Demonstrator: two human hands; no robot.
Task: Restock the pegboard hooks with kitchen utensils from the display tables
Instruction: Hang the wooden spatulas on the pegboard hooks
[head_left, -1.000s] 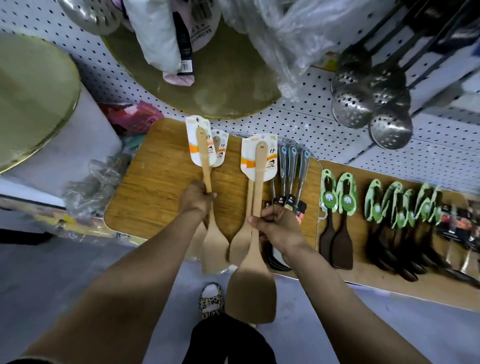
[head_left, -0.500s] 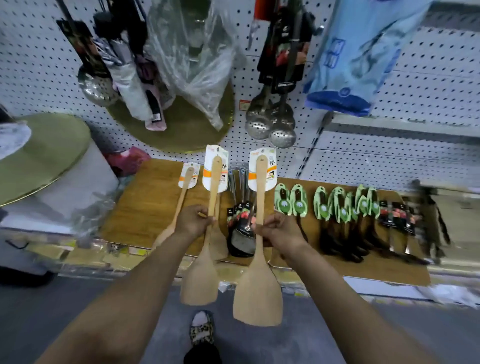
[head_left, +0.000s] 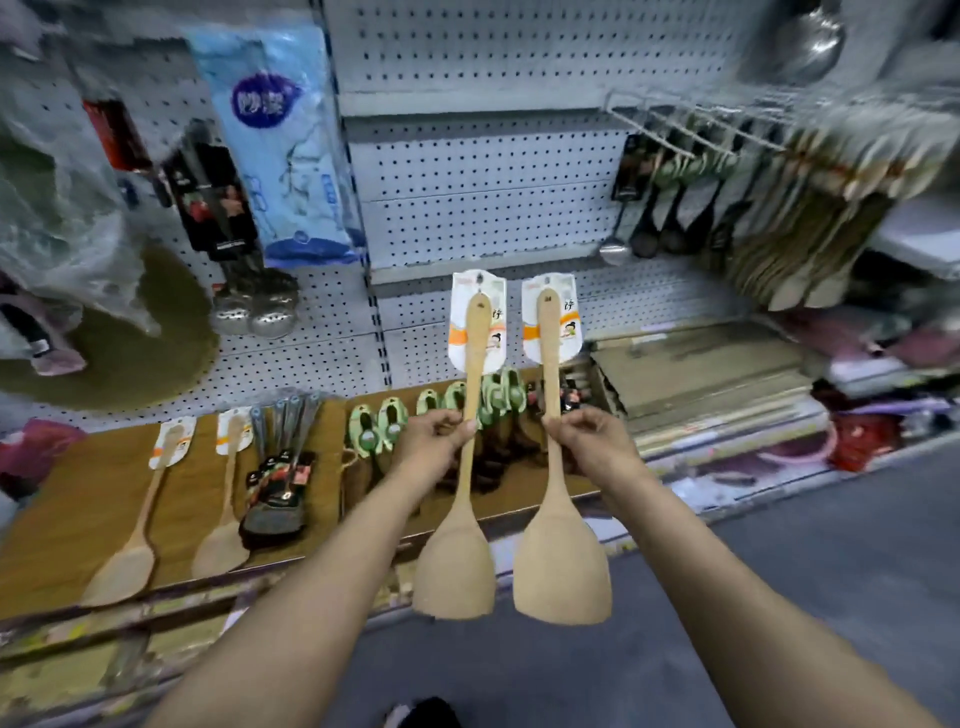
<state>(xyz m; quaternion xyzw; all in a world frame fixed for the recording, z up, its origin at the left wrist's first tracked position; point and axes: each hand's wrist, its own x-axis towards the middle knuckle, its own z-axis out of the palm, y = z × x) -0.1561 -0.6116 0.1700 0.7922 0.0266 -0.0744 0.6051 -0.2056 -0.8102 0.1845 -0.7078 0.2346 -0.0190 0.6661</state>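
- My left hand (head_left: 435, 439) gripped the handle of one wooden spatula (head_left: 461, 499), fingers and thumb curled tight around the shaft about midway along it.
- My right hand (head_left: 586, 439) pinched the handle of a second wooden spatula (head_left: 557, 493) in the same way, thumb over the front of the shaft.
- Both spatulas stood upright and side by side above the display table (head_left: 67, 525), blades down and just apart, their white label cards at the top set against the pegboard (head_left: 483, 208).
- Two more wooden spatulas (head_left: 130, 535) lay flat on the table, well to the left of my hands, with a bundle of dark-headed utensils (head_left: 278, 488) beside them.
- Green-carded utensils (head_left: 371, 431) lay on the table just behind my left hand.
- Up and to the right of the table, wooden utensils (head_left: 810, 228) hung from hooks on the pegboard, though blurred.
- Compared with half a second earlier, my hands had risen and drawn the two spatulas closer together, and the view had swung right, so the table lay more to the left and the hanging rack had come into sight.
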